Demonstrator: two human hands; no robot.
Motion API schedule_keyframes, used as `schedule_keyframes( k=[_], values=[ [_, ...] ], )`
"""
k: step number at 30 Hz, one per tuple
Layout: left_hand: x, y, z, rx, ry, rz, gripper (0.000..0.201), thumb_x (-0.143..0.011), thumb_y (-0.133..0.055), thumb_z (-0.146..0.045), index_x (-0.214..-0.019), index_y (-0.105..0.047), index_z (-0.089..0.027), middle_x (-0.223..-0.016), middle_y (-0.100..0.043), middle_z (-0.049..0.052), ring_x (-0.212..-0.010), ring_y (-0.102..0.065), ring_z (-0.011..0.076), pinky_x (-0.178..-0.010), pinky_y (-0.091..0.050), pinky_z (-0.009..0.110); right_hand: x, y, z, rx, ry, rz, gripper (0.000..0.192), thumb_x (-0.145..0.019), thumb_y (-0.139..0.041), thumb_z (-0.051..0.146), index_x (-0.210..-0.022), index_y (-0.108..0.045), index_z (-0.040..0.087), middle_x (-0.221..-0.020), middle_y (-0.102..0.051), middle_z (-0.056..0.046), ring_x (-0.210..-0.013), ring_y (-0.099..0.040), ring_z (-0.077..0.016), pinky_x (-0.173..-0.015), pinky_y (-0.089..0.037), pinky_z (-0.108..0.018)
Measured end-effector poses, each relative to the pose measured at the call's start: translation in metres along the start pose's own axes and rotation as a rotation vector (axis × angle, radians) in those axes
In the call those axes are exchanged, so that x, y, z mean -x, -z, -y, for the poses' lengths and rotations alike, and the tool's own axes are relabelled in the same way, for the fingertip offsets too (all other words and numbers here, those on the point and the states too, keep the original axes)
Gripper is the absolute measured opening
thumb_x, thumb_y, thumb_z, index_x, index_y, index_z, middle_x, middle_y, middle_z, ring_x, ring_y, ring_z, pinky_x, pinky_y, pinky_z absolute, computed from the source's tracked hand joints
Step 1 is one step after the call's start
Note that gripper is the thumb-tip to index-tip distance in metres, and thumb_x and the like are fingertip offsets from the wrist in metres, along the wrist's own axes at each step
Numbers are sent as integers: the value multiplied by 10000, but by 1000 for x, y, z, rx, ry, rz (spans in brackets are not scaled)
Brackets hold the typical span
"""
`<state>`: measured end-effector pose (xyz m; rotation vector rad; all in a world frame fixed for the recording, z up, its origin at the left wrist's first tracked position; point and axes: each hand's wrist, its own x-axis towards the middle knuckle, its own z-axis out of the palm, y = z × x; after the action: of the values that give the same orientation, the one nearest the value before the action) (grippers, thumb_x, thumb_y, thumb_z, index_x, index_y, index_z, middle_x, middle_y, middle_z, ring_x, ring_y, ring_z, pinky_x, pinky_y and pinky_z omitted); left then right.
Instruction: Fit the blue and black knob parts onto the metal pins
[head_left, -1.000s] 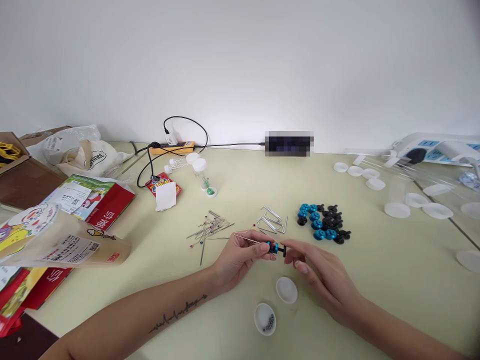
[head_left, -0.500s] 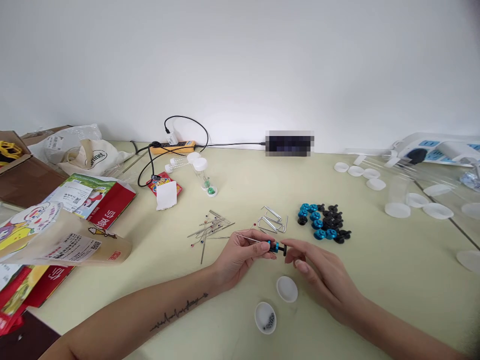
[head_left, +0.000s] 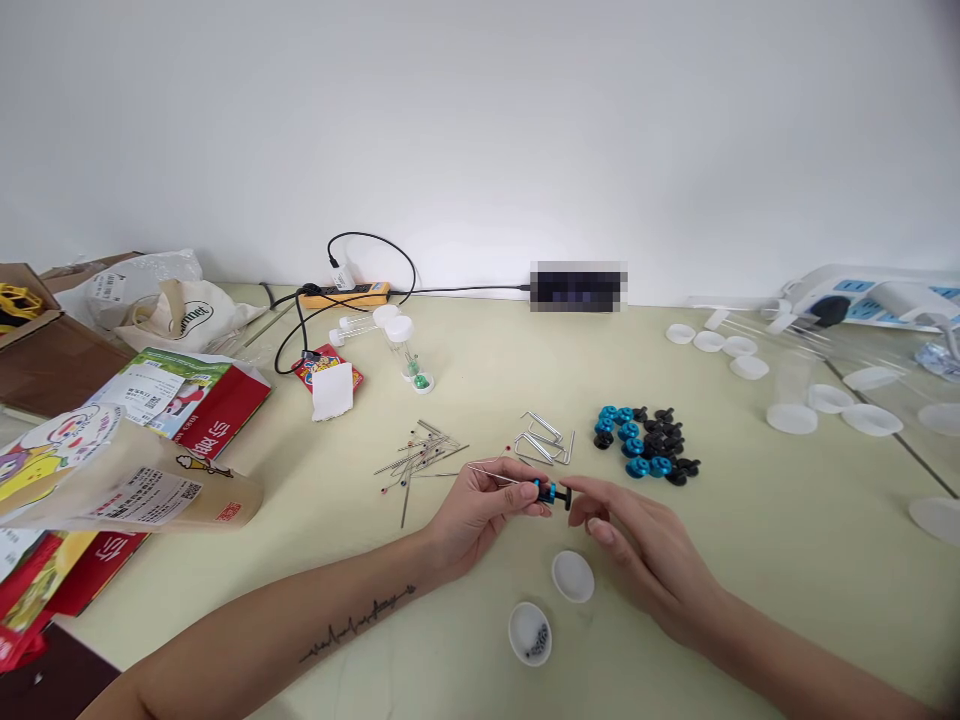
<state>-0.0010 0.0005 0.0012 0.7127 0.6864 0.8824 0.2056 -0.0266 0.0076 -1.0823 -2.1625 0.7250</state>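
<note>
Above the desk [head_left: 442, 650], my left hand [head_left: 476, 512] pinches a blue-and-black fitting [head_left: 549, 492] and a thin rod [head_left: 491, 475]; my right hand [head_left: 646, 542] curls by the fitting's dark end, its grip impossible to tell. A steady left pinch should prevent twisting.

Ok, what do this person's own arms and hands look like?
The left hand and right hand are ungloved, without visible rings. No sleeves show. A thin, dark, jagged heartbeat-style line marks the left forearm; the right forearm shows no marking.
</note>
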Motion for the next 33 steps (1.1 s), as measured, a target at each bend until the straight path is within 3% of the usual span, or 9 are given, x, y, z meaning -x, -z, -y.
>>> schedule_keyframes(
  k=[19,24,29,33],
  values=[
    [0,0,1,4,-5,-7,187,-713,-707,-187,-885,-687,-115,-847,-676,53,-699,-633,93,-752,-474,220,-2,1,2,11,8,-24,377,-957,-300,244,-1328,-365,253,-824,-613,-18,-742,-592,-138,-674,-479,-262],
    [1,-2,0,-2,-4,-7,198,-712,-709,-196,-889,-686,-111,-844,-677,60,-701,-631,97,-755,-473,227,-3,2,3,33,28,-12,371,-959,-291,249,-1301,-435,252,-815,-614,-24,-737,-599,-138,-678,-483,-260],
    [1,-2,-1,-8,-2,-17,202,-707,-714,-205,-886,-686,-115,-855,-675,60,-703,-631,98,-758,-469,229,-1,0,0,25,14,-34,394,-959,-296,264,-1347,-358,255,-817,-618,-13,-733,-596,-132,-679,-480,-257],
    [1,-1,-1,-15,-2,-18,218,-701,-720,-219,-889,-685,-115,-857,-677,67,-704,-630,104,-759,-467,240,-2,0,0,46,33,-17,378,-959,-286,265,-1312,-419,256,-810,-617,-15,-733,-599,-133,-674,-477,-253]
  ],
)
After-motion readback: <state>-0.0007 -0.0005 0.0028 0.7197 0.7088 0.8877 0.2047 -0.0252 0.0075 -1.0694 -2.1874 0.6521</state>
